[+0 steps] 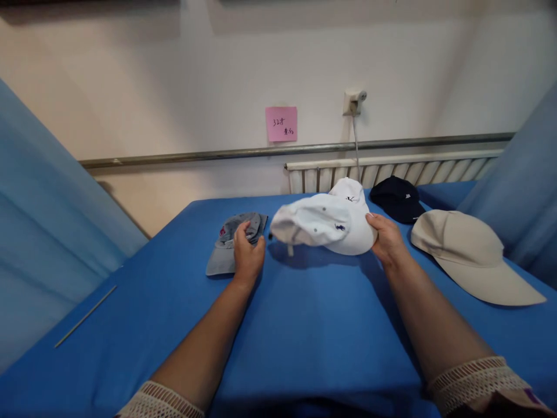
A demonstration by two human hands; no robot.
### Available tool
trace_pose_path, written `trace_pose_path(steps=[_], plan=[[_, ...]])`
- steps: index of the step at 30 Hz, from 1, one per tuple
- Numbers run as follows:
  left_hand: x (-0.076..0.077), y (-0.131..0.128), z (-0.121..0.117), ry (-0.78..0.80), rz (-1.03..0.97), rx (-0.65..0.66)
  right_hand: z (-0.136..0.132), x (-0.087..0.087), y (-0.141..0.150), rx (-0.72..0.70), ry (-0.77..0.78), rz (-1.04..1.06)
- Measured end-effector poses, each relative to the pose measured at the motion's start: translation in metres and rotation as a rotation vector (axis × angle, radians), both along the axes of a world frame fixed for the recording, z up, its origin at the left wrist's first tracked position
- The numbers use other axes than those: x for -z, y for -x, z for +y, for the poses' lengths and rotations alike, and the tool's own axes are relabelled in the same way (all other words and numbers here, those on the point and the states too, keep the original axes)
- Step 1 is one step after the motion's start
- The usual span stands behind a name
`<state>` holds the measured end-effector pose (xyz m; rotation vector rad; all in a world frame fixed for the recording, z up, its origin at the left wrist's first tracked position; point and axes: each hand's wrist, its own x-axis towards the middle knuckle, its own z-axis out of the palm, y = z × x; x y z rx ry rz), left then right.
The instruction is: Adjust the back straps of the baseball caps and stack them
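My right hand (387,239) pinches the brim of a white baseball cap (304,219) with a small dark horse-rider emblem. This cap is tipped on its side above the table, crown toward the left. Partly hidden behind it, another white cap (348,188) bears dark letters. At the left lies a grey baseball cap (224,258) with a small red mark. Over its right side is my left hand (249,252), thumb and forefinger apart. Whether it touches the grey cap I cannot tell.
A navy cap (398,197) and a large beige cap (465,249) sit on the blue-covered table (300,342) at the right. A thin stick (86,316) lies at the left. Behind are a radiator (422,168), metal rail (209,155) and plugged-in socket (352,104); blue curtains (47,232) hang at both sides.
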<state>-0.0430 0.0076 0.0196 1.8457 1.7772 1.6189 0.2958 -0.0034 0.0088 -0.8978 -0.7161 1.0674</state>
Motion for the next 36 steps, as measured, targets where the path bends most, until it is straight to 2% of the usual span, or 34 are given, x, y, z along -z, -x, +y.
trace_pose_path(steps=[2,3,4,8,10,13,15,17,20,22,24,26,29,33,36], plan=[[0.000,-0.010,-0.007,0.057,-0.131,-0.004,0.003,0.006,0.013,0.021,0.017,0.056],[0.000,-0.017,-0.012,0.134,-0.232,0.028,0.004,0.010,0.023,-0.009,0.038,0.097],[0.002,-0.026,-0.018,0.245,-0.359,0.090,0.003,0.014,0.034,-0.054,0.059,0.156],[0.010,-0.060,-0.043,0.820,-0.927,0.501,-0.008,0.027,0.082,-0.231,0.139,0.377],[0.013,-0.069,-0.049,0.934,-1.174,0.603,-0.016,0.030,0.099,-0.315,0.157,0.443],[0.013,-0.070,-0.046,0.878,-1.402,0.516,-0.025,0.030,0.110,-0.431,0.162,0.434],[0.007,-0.064,-0.040,0.780,-1.449,0.466,-0.028,0.028,0.110,-0.492,0.173,0.359],[-0.005,-0.055,-0.031,0.651,-1.414,0.514,-0.029,0.028,0.109,-0.526,0.199,0.264],[-0.031,-0.030,-0.019,0.409,-1.317,0.598,-0.029,0.029,0.107,-0.531,0.256,0.148],[-0.046,-0.007,-0.014,0.272,-1.331,0.562,-0.030,0.031,0.107,-0.538,0.271,0.107],[-0.054,0.019,-0.012,0.206,-1.358,0.420,-0.029,0.032,0.107,-0.550,0.275,0.081],[-0.052,0.043,-0.015,0.283,-1.350,0.236,-0.029,0.032,0.107,-0.554,0.280,0.068],[-0.040,0.068,-0.026,0.370,-1.336,0.093,-0.028,0.033,0.107,-0.561,0.291,0.078],[-0.028,0.083,-0.040,0.416,-1.298,0.007,-0.023,0.037,0.106,-0.517,0.315,0.132],[-0.025,0.088,-0.045,0.453,-1.236,-0.012,-0.015,0.041,0.099,-0.308,0.336,0.192]])
